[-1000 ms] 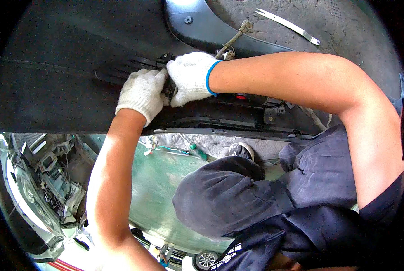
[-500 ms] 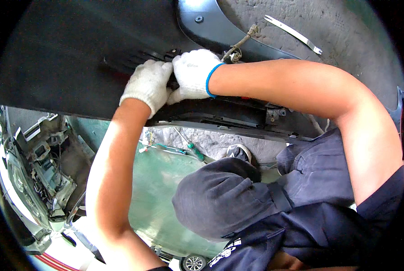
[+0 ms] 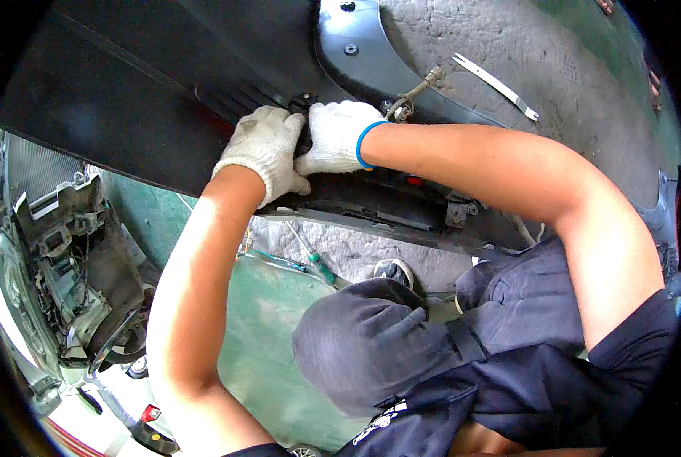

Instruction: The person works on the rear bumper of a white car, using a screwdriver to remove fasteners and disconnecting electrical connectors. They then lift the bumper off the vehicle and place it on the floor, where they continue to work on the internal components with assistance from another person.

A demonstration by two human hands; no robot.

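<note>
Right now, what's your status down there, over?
Left hand and right hand, both gloved, pressed together on the black bumper panel. Grip itself hidden. Green-handled screwdriver on floor below, clear of hands.

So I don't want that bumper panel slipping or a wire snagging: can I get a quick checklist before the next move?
1. Left hand on black bumper panel: ok, gloved, pressed on its edge.
2. Right hand beside it: ok, touching the same spot.
3. Grip on a clip or fastener: cannot tell, hidden by gloves.
4. Loose wire connector near right hand: not ok, dangling close.
5. Screwdriver on the floor: ok, apart from both hands.
</note>
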